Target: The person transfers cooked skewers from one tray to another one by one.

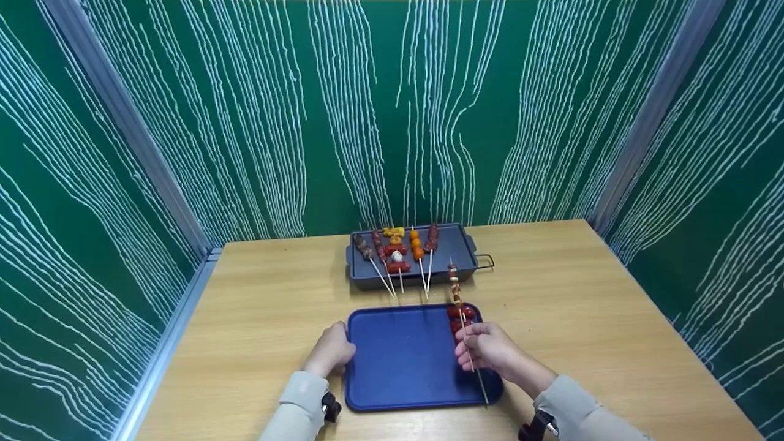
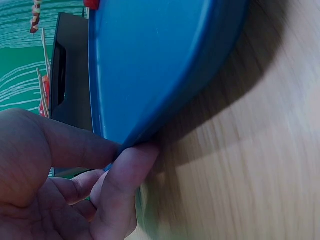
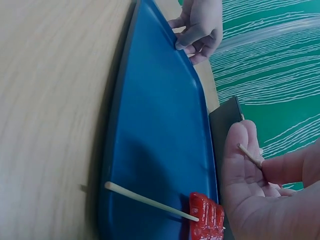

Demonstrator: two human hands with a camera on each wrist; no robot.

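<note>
My left hand (image 1: 331, 350) pinches the left rim of a blue tray (image 1: 398, 361) between thumb and fingers, clearly seen in the left wrist view. In my right hand (image 1: 490, 350), thumb and fingers pinch the stick of a thin skewer (image 1: 454, 285) with small red, white and dark pieces. It points away from me, over the tray's right side. Beneath that hand, a skewer of glossy red sausages (image 3: 205, 217) lies on the tray, its bare stick reaching the near rim. The right hand partly hides it in the head view.
Behind the tray stands a dark grill pan (image 1: 367, 283) with a wire handle (image 1: 486, 261) at its right. Several skewers lie on it, including one with orange balls (image 1: 416, 245) and one with yellow, white and red pieces (image 1: 397, 250). Green walls surround the wooden table (image 1: 257, 306).
</note>
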